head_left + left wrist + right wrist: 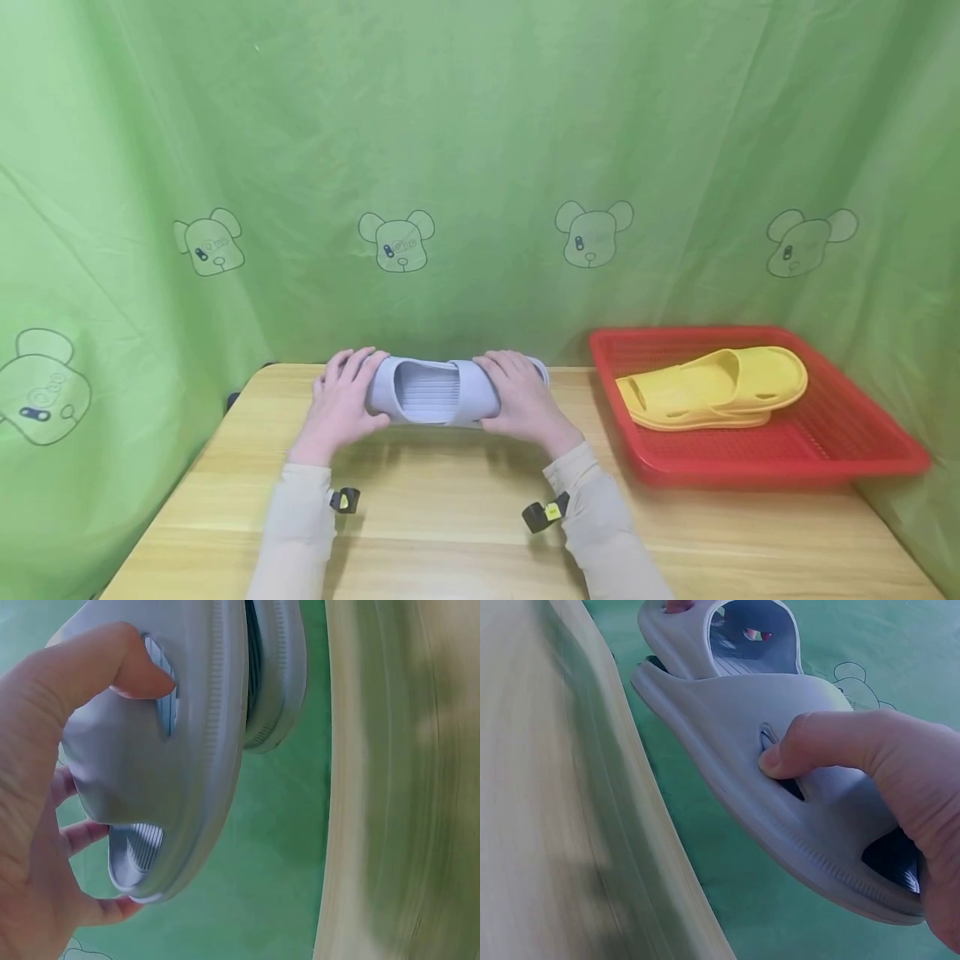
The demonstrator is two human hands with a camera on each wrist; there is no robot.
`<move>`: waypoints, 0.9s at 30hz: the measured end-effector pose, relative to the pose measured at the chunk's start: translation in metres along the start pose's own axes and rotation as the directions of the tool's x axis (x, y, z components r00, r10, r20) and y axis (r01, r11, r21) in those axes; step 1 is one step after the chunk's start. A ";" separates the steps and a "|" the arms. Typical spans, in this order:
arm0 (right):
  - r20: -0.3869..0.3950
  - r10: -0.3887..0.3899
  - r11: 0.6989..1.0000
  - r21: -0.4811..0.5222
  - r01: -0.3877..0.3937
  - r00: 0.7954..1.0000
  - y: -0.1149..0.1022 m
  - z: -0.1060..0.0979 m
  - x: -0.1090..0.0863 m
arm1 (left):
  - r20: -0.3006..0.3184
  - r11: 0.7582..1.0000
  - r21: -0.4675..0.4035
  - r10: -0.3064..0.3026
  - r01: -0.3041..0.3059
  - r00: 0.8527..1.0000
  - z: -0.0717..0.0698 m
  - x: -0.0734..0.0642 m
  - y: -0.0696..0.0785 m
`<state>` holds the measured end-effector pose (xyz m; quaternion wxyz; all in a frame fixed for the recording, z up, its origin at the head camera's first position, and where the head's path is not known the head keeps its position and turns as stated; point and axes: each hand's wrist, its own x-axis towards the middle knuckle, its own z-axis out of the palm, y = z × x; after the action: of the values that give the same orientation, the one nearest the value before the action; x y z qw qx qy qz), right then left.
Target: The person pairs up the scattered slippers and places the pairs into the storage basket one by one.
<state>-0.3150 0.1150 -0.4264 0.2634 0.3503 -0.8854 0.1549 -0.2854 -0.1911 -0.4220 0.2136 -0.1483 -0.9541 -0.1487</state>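
A pair of grey-blue slippers is held level between the two hands, over the far part of the table. The left hand point(347, 404) grips one slipper point(127, 772) around its strap. In the left wrist view its thumb presses by the side slot and the other fingers reach around the toe end. The right hand point(528, 400) grips the other slipper point(720, 742), its thumb at the side slot. The slippers overlap lengthwise, their toe ends pointing opposite ways. Much of the right hand's fingers is hidden in the right wrist view.
To the right, a red plastic basket point(750, 479) holds yellow slippers point(690, 387), one stacked on the other. The wooden table point(450, 542) ends at a green curtain point(480, 125) printed with bear heads, which surrounds the back and sides.
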 end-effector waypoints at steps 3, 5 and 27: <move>-0.003 0.004 1.000 0.005 -0.004 1.000 0.000 0.001 0.000 | -0.014 1.000 0.012 0.002 -0.001 1.000 -0.001 0.000 0.002; -0.001 0.013 1.000 0.010 -0.013 1.000 0.000 0.001 0.000 | -0.026 1.000 0.018 0.005 -0.005 1.000 -0.002 0.001 0.004; 0.043 0.005 1.000 0.020 -0.006 0.999 -0.008 0.005 0.002 | -0.123 0.997 0.079 -0.006 0.016 0.992 -0.005 0.001 0.002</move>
<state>-0.3124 0.1061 -0.4292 0.2401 0.3537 -0.8903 0.1572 -0.2835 -0.1912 -0.4172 0.2769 -0.1250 -0.9451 -0.1206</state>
